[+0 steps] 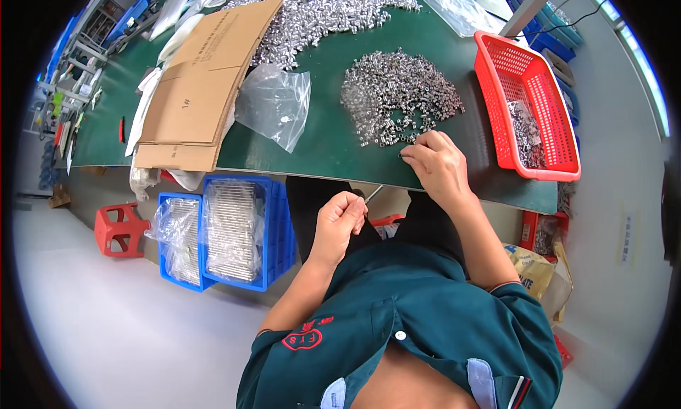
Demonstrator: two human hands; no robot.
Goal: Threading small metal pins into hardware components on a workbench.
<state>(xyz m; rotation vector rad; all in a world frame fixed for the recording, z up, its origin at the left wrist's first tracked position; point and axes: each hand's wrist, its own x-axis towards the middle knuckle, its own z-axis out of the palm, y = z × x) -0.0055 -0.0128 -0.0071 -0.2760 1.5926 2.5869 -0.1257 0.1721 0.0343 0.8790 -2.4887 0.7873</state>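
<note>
Lettering (pixel 303 339) on shirt (pixel 440 302), cardboard (pixel 188 75), bag (pixel 530 268), perhaps wall sign (pixel 628 240)

The scene is brightly and evenly lit; glints are scattered over the short metal sleeves (pixel 408 83), and straight edges are bowed toward the blackened fisheye rim.

Dark green short-sleeved shirt (pixel 454 302), red chest emblem (pixel 303 338), white button (pixel 400 335), striped collar (pixel 521 393); trousers (pixel 428 223) apparently black.

Pile of parts (pixel 408 90) on table (pixel 326 136) between cardboard (pixel 195 75), left, and basket (pixel 496 118), right.
</note>
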